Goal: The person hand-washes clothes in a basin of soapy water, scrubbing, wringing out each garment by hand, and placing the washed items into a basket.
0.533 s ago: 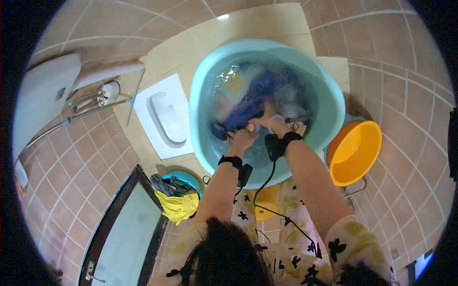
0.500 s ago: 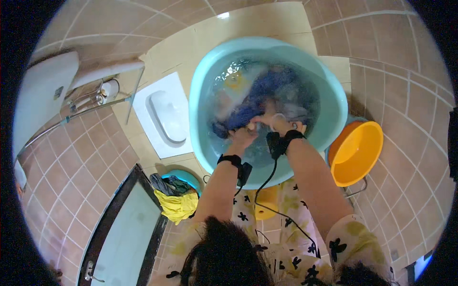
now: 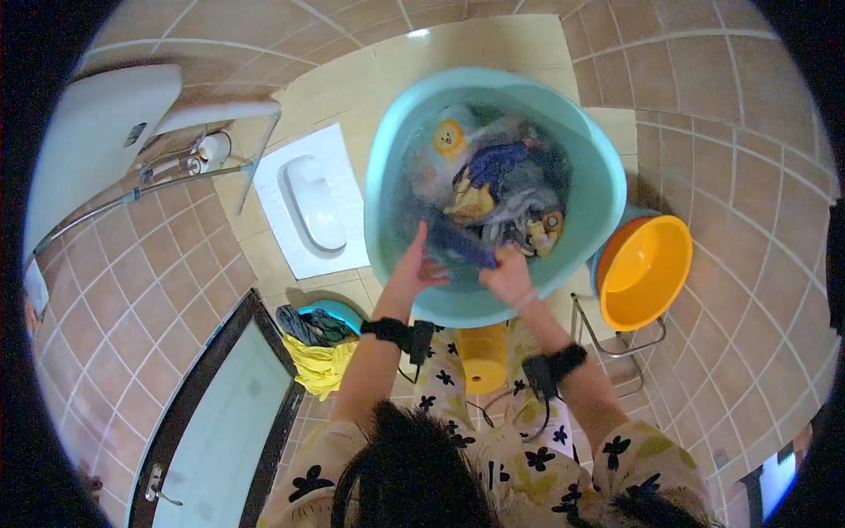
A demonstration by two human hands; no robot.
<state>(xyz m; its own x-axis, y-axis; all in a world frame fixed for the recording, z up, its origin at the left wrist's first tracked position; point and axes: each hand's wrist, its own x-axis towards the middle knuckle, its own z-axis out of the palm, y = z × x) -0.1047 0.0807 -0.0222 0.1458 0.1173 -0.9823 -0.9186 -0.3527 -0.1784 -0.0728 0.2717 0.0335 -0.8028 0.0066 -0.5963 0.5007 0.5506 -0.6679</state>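
Observation:
A large light blue tub (image 3: 378, 194) holds water and soaking clothes. My right hand (image 3: 510, 278), near the tub's near rim, is closed in a fist on one end of a dark blue garment (image 3: 459, 241). My left hand (image 3: 415, 269) is beside the garment's other end, thumb up and fingers apart; whether it touches the cloth I cannot tell. Beyond the hands float a darker blue piece (image 3: 497, 167), a grey-and-white cloth (image 3: 519, 211), a yellowish patch of fabric (image 3: 471, 201) and a pale cloth with a yellow animal-face print (image 3: 449, 138).
An orange basin (image 3: 647, 273) rests on a metal-legged stand to the right. On the left are a white squat toilet (image 3: 312, 202) and a small blue basin (image 3: 339, 312) with yellow and dark clothes (image 3: 319, 363). A yellow stool (image 3: 484, 361) is between my legs.
Both hands have come up out of the water and toward me, moving apart. The right now grips the dark blue garment near the near rim; more clothes show at the surface.

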